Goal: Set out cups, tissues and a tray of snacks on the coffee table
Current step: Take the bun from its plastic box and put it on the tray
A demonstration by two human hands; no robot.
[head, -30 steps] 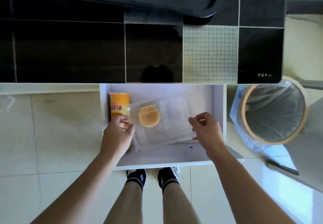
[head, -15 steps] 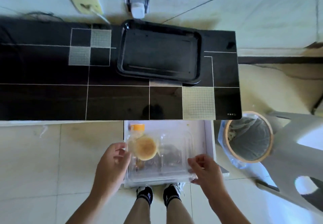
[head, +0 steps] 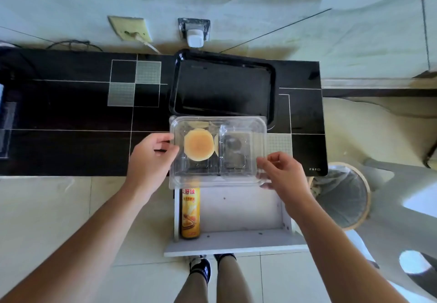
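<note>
Both hands, left (head: 151, 158) & right (head: 282, 172), pinch opposite ends of clear plastic clamshell box w/ round golden cake (head: 217, 151), level above black glossy table (head: 71, 118) edge, prob to load black rectangular tray (head: 223, 85)

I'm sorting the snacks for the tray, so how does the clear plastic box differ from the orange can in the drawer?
The clear plastic box is see-through, wide and flat, showing a round golden cake; the orange can is opaque, narrow and printed. The box is held up by the left hand and right hand in front of the black tray; the can lies untouched on its side in the open drawer. Both appear to be snack packages.
</note>
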